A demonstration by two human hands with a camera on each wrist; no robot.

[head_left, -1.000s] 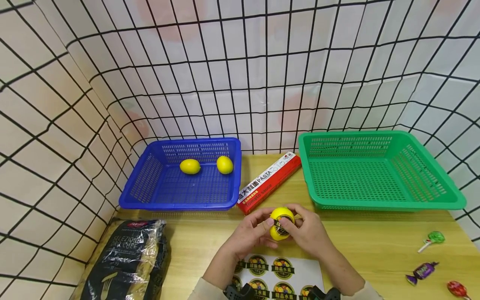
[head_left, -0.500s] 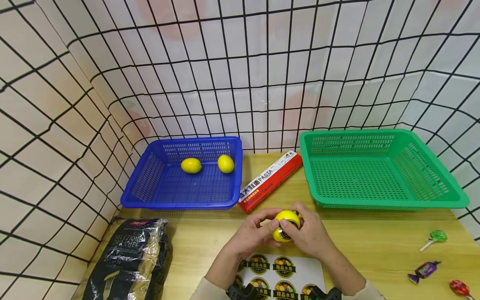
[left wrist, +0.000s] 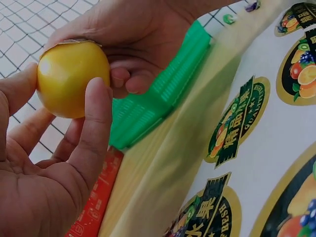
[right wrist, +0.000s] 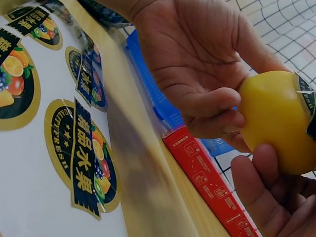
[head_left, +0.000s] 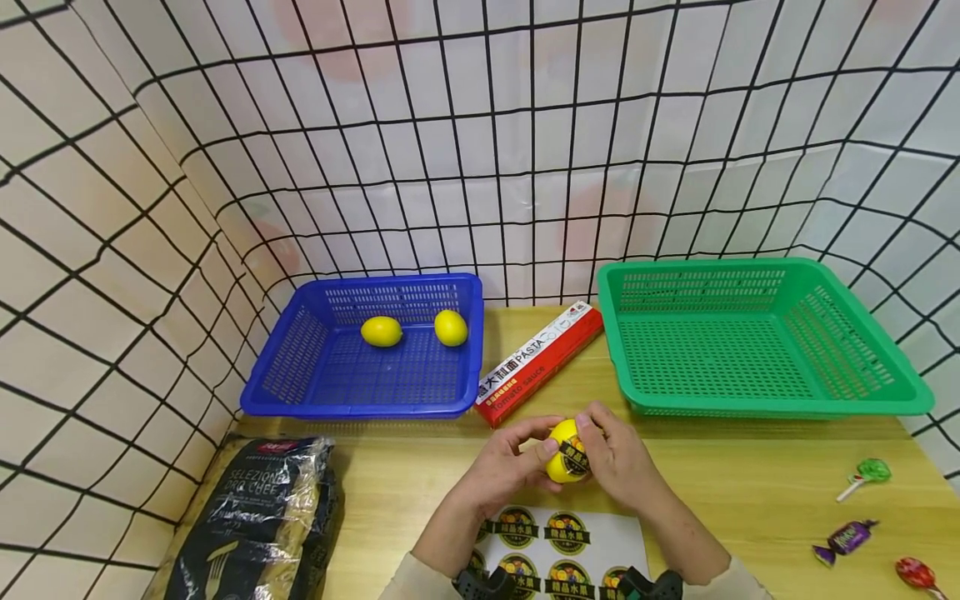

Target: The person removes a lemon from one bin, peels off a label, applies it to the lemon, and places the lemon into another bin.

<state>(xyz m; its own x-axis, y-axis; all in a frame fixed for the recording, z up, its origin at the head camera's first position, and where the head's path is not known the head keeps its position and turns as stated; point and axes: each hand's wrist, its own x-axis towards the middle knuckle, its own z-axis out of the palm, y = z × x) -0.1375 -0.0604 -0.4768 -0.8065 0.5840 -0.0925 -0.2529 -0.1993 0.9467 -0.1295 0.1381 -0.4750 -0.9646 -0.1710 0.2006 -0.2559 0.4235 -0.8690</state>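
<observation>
A yellow lemon (head_left: pixel 561 433) with a black-and-gold fruit sticker (head_left: pixel 574 457) on it is held over the front middle of the table. My left hand (head_left: pixel 501 468) grips it from the left, thumb in front; the left wrist view shows the fingertips spread round the lemon (left wrist: pixel 69 81). From the other side my right hand (head_left: pixel 622 465) holds the lemon, its thumb at the sticker's upper edge. In the right wrist view the sticker wraps the far side of the lemon (right wrist: pixel 274 113). Below the hands lies a white sheet (head_left: pixel 626 537) of matching stickers, partly hidden by the wrists.
Two lemons lie in a blue basket (head_left: pixel 360 412) at back left. A green basket (head_left: pixel 765 408) stands at back right. Between them is a red pasta box (head_left: pixel 540 364). A black pasta bag (head_left: pixel 247 517) lies front left; a green lollipop (head_left: pixel 872 471) and wrapped candies (head_left: pixel 847 539) lie right.
The lemon has turned in the hands, tipping away and then back, so the sticker again shows towards the head camera. My right thumb has shifted up to the sticker's edge.
</observation>
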